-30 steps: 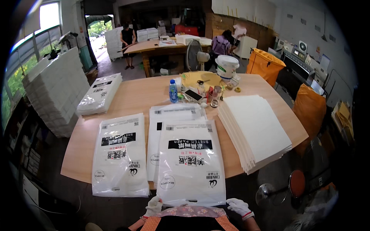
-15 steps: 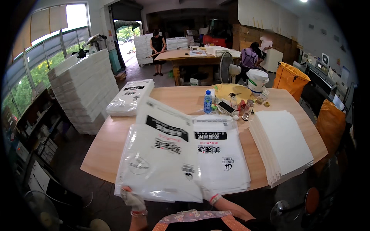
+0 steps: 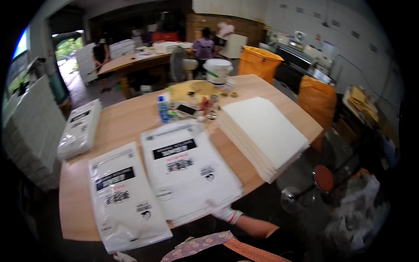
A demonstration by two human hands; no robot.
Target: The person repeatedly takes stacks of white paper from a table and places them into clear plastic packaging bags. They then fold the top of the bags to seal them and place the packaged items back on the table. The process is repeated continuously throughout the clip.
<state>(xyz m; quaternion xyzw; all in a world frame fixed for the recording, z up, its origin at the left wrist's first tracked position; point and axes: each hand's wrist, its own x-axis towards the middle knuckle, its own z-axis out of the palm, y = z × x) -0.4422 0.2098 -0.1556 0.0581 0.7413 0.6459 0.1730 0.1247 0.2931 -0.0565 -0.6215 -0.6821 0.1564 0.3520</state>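
Note:
A packet in clear printed plastic (image 3: 115,192) lies flat at the table's left front, its near end overhanging the edge. Low in the head view, my left hand (image 3: 124,257), in a white glove, is at that near end; most of it is cut off, so its fingers cannot be read. To the packet's right is a pile of white printed plastic bags (image 3: 183,163). My right hand (image 3: 223,212), in a white glove with a red-trimmed cuff, has its fingers stretched out, slightly blurred, at the pile's near edge. It grips nothing visible.
White sheets (image 3: 266,131) stand stacked on the table's right, and another wrapped packet (image 3: 80,126) is at far left. Behind the bags are a blue-labelled bottle (image 3: 163,109), a phone (image 3: 187,109) and a white bucket (image 3: 218,71). A round stool (image 3: 323,179) is at right.
The raised packet has come down flat on the left. My right hand has released it and is at the bag pile; my left hand has dropped toward the lower edge. The view has swung right.

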